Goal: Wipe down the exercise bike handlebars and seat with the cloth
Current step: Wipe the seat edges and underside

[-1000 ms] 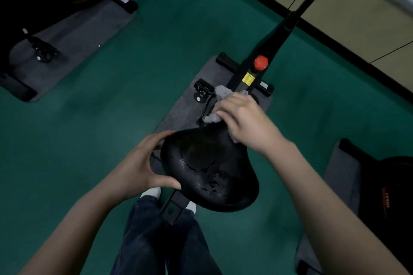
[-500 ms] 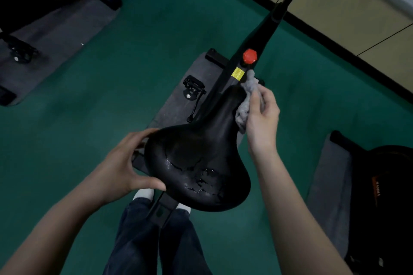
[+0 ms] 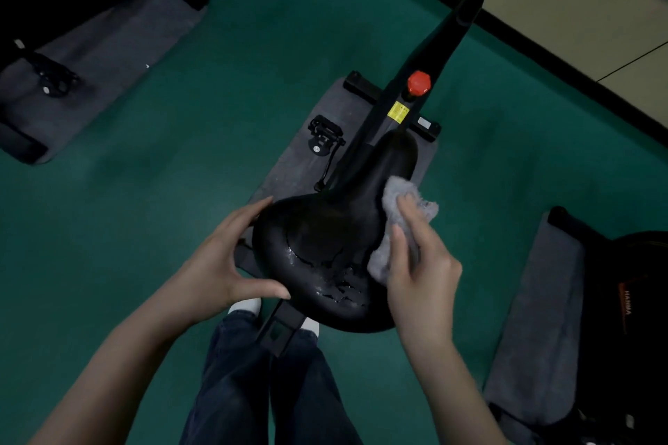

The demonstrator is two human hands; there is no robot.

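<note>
The black bike seat (image 3: 325,242) fills the middle of the head view, with wet streaks shining on its wide rear part. My left hand (image 3: 220,264) holds the seat's left edge between thumb and fingers. My right hand (image 3: 419,264) presses a grey cloth (image 3: 397,206) against the seat's right side, with the fingers lying along the cloth. The cloth bunches out above and below the fingers. The black frame post (image 3: 433,58) with a red knob (image 3: 418,82) runs up and away from the seat's nose. The handlebars are out of view.
The bike stands on a grey mat (image 3: 307,155) on green floor (image 3: 235,83), with a pedal (image 3: 323,135) to the left. Another bike on a mat (image 3: 90,47) sits at far left, and a third (image 3: 629,300) at right. My legs are below the seat.
My right hand has drawn the cloth back from the seat's nose along the right side toward the wide rear. My left hand keeps its hold on the left edge.
</note>
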